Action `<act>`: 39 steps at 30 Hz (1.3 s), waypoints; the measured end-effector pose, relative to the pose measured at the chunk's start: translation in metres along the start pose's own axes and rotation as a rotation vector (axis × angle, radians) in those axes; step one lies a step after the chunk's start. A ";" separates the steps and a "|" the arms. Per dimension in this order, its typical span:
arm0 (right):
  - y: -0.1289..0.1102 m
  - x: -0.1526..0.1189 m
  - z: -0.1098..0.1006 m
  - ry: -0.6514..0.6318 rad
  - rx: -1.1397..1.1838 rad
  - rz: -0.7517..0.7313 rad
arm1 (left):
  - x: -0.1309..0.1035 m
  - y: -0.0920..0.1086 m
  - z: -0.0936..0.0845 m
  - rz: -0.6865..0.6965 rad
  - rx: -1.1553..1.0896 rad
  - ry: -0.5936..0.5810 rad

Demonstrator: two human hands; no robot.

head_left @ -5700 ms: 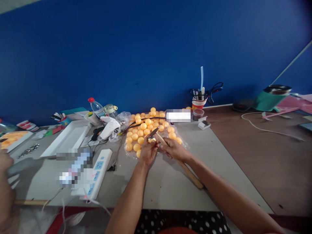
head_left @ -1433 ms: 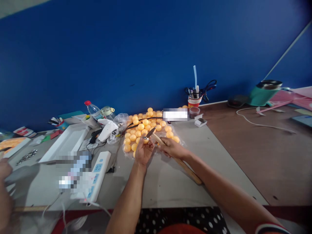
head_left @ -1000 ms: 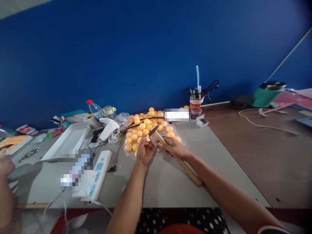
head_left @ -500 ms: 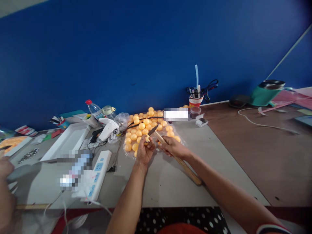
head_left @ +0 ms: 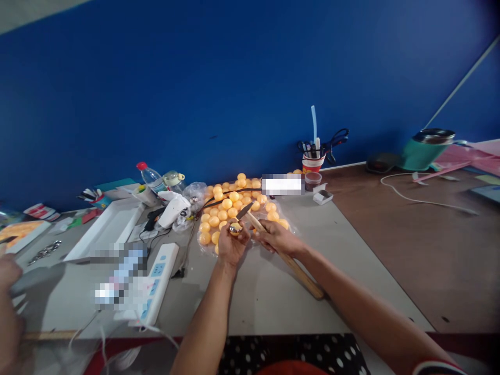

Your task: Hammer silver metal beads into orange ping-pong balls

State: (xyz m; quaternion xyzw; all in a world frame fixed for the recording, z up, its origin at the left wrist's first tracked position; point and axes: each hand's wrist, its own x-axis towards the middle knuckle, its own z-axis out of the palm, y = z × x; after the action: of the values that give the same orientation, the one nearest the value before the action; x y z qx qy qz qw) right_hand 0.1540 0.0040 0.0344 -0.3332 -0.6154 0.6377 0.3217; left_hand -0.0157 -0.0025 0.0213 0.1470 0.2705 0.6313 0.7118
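My left hand is closed around a small shiny gold-coloured round piece, held in the fingers. To its right, my right hand grips a long wooden stick, whose lower end slants down toward the table's front. A dark pointed blade shows at the stick's upper end, just above the round piece; whether they touch is unclear. Behind both hands lie many orange balls on clear plastic.
A power strip, a white tray and a bottle stand left. A cup of pens is at the back, a green mug far right. Another person's hand shows at the left edge.
The round piece in my left hand has turned, so more of its shiny surface shows. The blade has shifted slightly down and left. The other person's hand has moved slightly.
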 end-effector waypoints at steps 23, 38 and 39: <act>-0.009 0.000 0.003 0.034 0.019 -0.011 | 0.005 -0.002 -0.003 -0.059 -0.034 0.068; 0.003 0.002 0.001 0.010 0.021 -0.024 | 0.006 -0.007 -0.007 0.001 -0.038 0.049; 0.001 0.002 0.001 0.010 0.021 -0.024 | 0.006 -0.008 -0.008 0.008 -0.025 0.042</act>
State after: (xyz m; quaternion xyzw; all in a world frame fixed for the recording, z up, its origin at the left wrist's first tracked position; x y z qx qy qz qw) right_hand 0.1519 0.0047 0.0332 -0.3258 -0.6110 0.6384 0.3360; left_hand -0.0132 0.0006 0.0096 0.1260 0.2768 0.6404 0.7052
